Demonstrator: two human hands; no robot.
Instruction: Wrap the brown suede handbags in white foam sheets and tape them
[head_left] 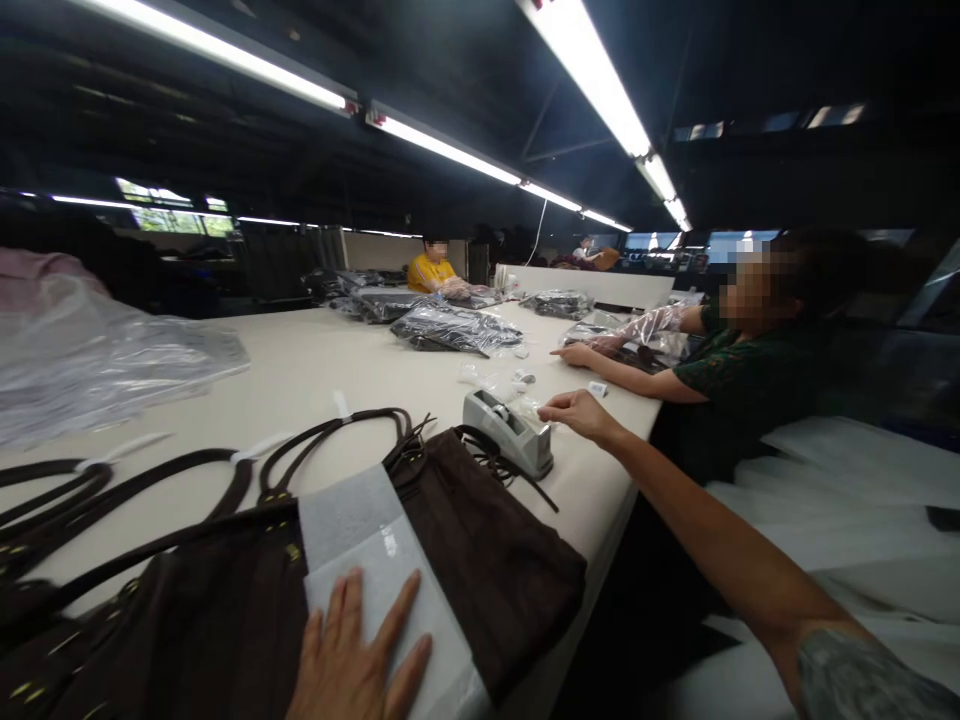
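Observation:
My left hand [360, 650] lies flat with spread fingers on a sheet of white paper [352, 520], which rests across a dark brown bag [495, 550]. Beyond the bag stands a grey tape dispenser [506, 430]. At the dispenser's right end, my right hand [581, 412] is closed in a pinch; what its fingertips hold, if anything, is too small to make out. Another dark brown bag [217, 620] with looped handles lies to the left.
Plastic-wrapped bundles [454, 328] sit farther back on the white table [300, 360]. Clear plastic bags [112, 350] are piled at the left. A person in dark green [757, 380] reaches in from the right; a person in yellow [431, 270] is at the back.

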